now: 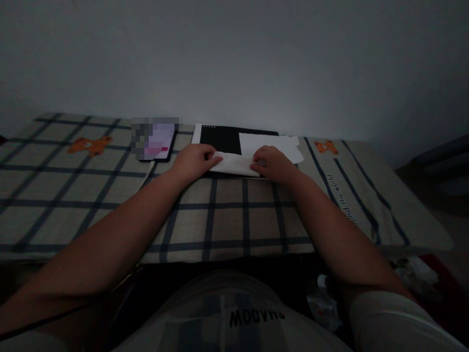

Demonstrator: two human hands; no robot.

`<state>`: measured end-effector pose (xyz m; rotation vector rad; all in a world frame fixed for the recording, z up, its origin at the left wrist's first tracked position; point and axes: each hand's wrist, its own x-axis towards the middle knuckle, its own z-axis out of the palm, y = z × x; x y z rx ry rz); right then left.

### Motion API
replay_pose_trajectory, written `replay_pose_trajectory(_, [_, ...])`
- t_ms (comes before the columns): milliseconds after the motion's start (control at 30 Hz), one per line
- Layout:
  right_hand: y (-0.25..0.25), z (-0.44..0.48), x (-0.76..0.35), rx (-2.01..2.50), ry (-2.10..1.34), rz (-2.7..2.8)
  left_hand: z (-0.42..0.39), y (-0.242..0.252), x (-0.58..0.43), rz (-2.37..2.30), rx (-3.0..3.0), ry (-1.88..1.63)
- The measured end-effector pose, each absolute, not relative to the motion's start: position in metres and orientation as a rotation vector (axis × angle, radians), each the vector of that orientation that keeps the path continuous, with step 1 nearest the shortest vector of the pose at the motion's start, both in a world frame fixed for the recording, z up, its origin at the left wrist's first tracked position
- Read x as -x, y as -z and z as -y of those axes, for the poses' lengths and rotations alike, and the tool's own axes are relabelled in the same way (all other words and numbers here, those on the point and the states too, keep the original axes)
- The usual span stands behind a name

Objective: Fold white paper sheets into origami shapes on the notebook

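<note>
A strip of white paper (234,163) lies between my hands, over a flat black-and-white sheet or booklet (222,139) on the table. My left hand (194,159) grips its left end with thumb and fingers closed. At the other end, my right hand (271,162) pinches the paper with curled fingers. Behind the right hand lies another white piece of paper (271,143) with a ragged right edge. Whether the two white pieces join is hard to tell in the dim light.
A phone (161,142) with a lit screen and a cable (145,175) lies to the left. The checked tablecloth (227,215) carries orange bear prints. A pale wall (234,58) rises behind the table. Below its right front edge is a plastic bottle (323,298).
</note>
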<state>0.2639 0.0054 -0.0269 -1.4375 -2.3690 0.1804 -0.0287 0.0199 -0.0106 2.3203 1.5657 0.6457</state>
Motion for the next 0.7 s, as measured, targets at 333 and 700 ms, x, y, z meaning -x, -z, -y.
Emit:
replay_pose_trajectory(333, [0.025, -0.009, -0.260, 1.535, -0.223, 2.312, -0.022, 0.015, 0.028, -1.595, -2.393, -0.673])
replay_pose_trajectory(700, [0.026, -0.008, -0.257, 1.553, -0.201, 2.275, -0.011, 0.022, 0.021, -0.774, -2.936, -0.566])
